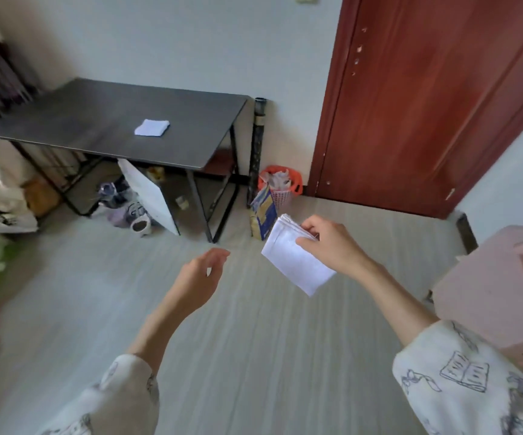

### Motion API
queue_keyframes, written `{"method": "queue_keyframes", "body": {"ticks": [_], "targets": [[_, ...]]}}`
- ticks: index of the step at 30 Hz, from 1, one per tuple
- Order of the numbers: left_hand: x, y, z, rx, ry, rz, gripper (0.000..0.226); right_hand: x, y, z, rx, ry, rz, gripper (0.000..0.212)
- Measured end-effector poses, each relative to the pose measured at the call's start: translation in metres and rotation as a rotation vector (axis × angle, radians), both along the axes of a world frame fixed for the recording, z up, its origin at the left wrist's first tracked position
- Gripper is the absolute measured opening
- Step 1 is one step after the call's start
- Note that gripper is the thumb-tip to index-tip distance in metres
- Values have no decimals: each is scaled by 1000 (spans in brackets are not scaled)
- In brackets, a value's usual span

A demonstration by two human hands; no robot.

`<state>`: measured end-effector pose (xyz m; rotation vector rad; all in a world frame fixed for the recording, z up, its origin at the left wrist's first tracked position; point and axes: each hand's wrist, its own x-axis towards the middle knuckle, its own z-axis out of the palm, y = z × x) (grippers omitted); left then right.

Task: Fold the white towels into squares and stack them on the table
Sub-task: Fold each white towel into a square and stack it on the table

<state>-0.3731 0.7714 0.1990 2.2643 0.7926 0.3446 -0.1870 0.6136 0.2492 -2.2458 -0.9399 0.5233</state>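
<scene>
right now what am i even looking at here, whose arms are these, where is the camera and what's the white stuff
There is no machine here: these are a person's two bare arms, seen from one wide-angle camera worn on their head, looking forward and down. That is why the room bends at the edges.

The right hand grips a folded white towel, thumb and fingers curled round its edge. The left hand holds nothing; its fingers are relaxed and open.

Further off stands a dark table against the wall. On it lies one more folded towel, a neat white square. The person stands on the pale floor, apart from the table. To the right is a reddish-brown door, and bags and clutter sit under the table.
</scene>
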Motion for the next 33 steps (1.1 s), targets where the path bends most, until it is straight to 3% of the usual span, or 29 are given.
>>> {"method": "queue_keyframes", "body": {"ticks": [6,13,21,25,30,33], "targets": [[-19,114,-9,-2,-20,96,27,0,139,5,10,-32,158,8],[22,266,-10,-50,-44,133,27,38,311,-2,-12,-24,307,11],[95,437,26,-361,-122,79,45,86,491,17,-46,12,487,14],[128,506,27,-314,-205,73,24,112,566,14,-52,51,499,13],[168,598,7,-324,-188,-28,41,147,654,-14,-93,82,455,17],[194,660,-9,-294,-160,-73,27,167,707,-33,-113,112,404,19]]}}
